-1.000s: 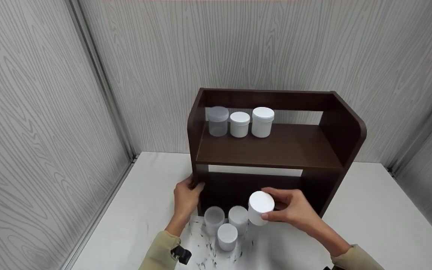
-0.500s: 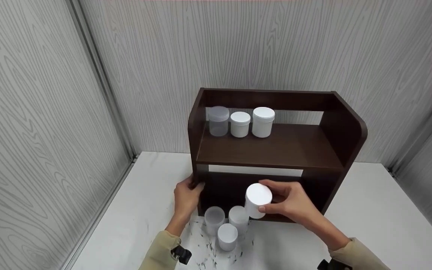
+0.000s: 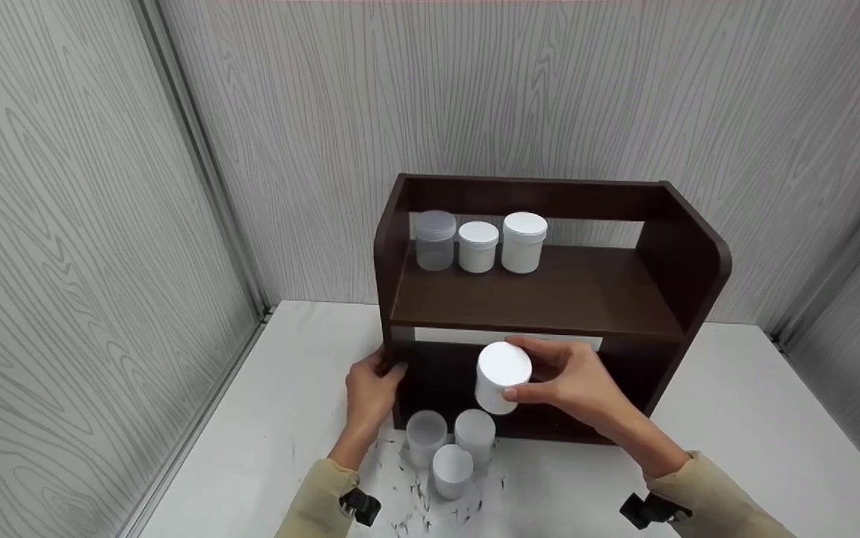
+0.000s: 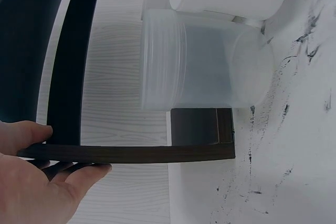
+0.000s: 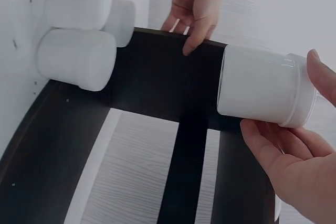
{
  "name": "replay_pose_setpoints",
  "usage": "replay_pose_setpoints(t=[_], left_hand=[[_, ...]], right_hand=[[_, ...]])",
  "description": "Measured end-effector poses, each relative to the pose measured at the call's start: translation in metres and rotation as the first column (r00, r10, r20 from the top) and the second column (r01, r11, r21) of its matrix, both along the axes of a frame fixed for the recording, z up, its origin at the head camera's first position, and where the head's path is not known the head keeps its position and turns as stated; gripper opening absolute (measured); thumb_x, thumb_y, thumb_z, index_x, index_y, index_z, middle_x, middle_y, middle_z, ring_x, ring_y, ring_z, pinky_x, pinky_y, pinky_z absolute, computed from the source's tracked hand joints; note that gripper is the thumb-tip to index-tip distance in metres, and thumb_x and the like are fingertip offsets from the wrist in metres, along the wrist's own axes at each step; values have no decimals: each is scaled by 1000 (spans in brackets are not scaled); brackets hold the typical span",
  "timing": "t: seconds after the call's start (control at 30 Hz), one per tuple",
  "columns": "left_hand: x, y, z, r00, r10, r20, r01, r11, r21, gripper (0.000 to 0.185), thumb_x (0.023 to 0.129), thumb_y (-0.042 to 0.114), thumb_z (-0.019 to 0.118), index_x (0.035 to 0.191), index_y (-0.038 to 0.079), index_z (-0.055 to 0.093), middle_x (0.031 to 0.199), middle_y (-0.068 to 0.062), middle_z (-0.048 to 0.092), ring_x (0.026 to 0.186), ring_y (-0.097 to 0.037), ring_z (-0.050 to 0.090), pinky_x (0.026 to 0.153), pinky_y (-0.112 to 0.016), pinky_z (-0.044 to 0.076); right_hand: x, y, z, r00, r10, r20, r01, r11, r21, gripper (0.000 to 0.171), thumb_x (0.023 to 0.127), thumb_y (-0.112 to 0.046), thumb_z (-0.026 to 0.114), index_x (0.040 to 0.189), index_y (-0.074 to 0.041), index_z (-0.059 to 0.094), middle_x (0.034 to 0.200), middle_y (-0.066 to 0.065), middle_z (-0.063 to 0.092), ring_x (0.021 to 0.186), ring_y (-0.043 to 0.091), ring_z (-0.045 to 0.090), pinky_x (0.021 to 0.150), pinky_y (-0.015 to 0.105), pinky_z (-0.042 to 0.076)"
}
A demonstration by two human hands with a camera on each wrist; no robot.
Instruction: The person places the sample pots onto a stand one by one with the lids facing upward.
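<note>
three jars (image 3: 479, 243) stand on the shelf unit's (image 3: 687, 254) upper board, left; three more (image 3: 450, 446) cluster before its base.

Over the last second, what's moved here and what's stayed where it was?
The right hand, gripping the white jar throughout, has lifted it up and a little leftward, from beside the jars on the table to just below the front edge of the upper shelf. The left hand still holds the rack's left side panel. The three jars on the table and the three on the upper shelf have not moved.
</note>
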State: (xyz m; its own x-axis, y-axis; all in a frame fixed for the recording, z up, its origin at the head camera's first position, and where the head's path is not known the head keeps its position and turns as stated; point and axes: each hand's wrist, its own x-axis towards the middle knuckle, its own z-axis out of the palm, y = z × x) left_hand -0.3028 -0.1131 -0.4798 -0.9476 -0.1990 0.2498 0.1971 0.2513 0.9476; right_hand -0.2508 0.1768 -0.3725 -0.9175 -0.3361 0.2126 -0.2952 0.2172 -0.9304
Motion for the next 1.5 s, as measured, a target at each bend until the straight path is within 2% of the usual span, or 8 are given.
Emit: replay_pose_setpoints(t=[0.13,0.43,0.8,1.23,1.5], left_hand=[[0,-1,-1,1000,4,-4,-4,1000,-1,47,98,9,69,140,-10,60,125,-25,71,114,-34,70,95,-45,57],[0,-1,-1,1000,6,-20,-6,1000,-1,46,97,7,70,139,-10,61,125,-24,72,114,-34,70,95,-46,56],[1,-1,1,1000,7,-13,-7,1000,-15,49,96,8,71,140,-11,60,123,-24,72,114,-34,70,94,-45,56],[-1,-1,1,1000,2,-31,-2,1000,13,45,97,7,71,137,-10,63,122,-23,73,112,-32,70,93,-45,57],[1,-2,-1,999,-16,-32,17,1000,21,46,98,9,69,140,-9,61,125,-24,71,114,-33,70,95,-46,56]], right_hand=[[-3,-6,9,1000,11,-23,-12,1000,-12,73,76,-8,94,140,8,62,135,21,67,112,27,71,91,31,58],[-9,-16,29,999,5,-36,-6,999,-32,71,75,-7,95,139,3,66,140,17,65,115,29,71,89,34,59],[-22,-29,48,997,8,-74,-12,998,-62,69,74,-3,94,136,6,67,129,16,72,109,27,73,90,34,59],[-47,-47,75,998,30,-51,-35,993,-112,64,75,-3,93,135,2,69,123,16,74,108,28,74,86,36,61],[-68,-56,82,999,25,-36,-29,993,-117,70,76,-3,92,139,6,64,124,17,74,111,26,72,90,34,59]])
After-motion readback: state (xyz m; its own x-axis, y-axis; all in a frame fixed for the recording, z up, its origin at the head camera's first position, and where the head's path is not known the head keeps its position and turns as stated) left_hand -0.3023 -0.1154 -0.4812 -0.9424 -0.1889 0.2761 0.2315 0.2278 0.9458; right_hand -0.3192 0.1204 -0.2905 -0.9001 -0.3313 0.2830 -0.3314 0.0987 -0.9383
